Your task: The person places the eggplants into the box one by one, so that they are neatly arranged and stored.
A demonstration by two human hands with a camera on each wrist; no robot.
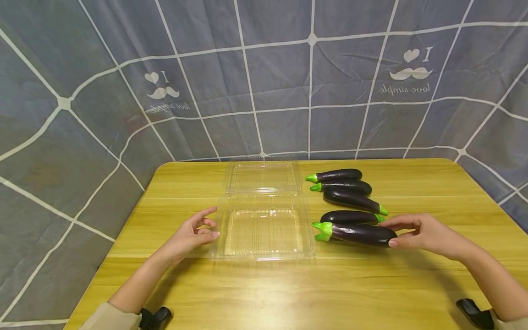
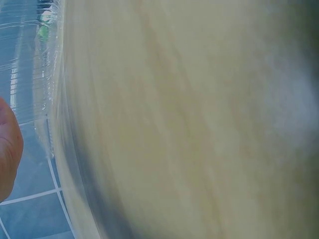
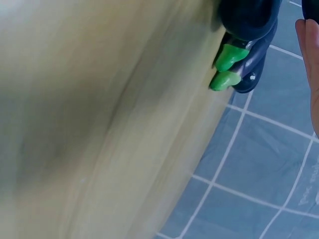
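In the head view, my right hand (image 1: 425, 236) pinches the rounded end of a dark purple eggplant (image 1: 363, 233) between thumb and fingers. Its green stem points left. A second green stem (image 1: 321, 237) peeks out below it, its body mostly hidden. Just behind lies another eggplant (image 1: 346, 217). My left hand (image 1: 191, 233), fingers loosely bent and holding nothing, is at the left edge of a clear plastic clamshell container (image 1: 264, 233); whether it touches the rim I cannot tell. Only part of the left hand (image 2: 7, 149) enters the left wrist view.
The container's lid (image 1: 264, 176) lies folded back behind its base. More eggplants (image 1: 346, 187) lie in a group at the back right of the wooden table (image 1: 264, 293). A grey curtain with white lines (image 1: 280, 82) hangs behind the table.
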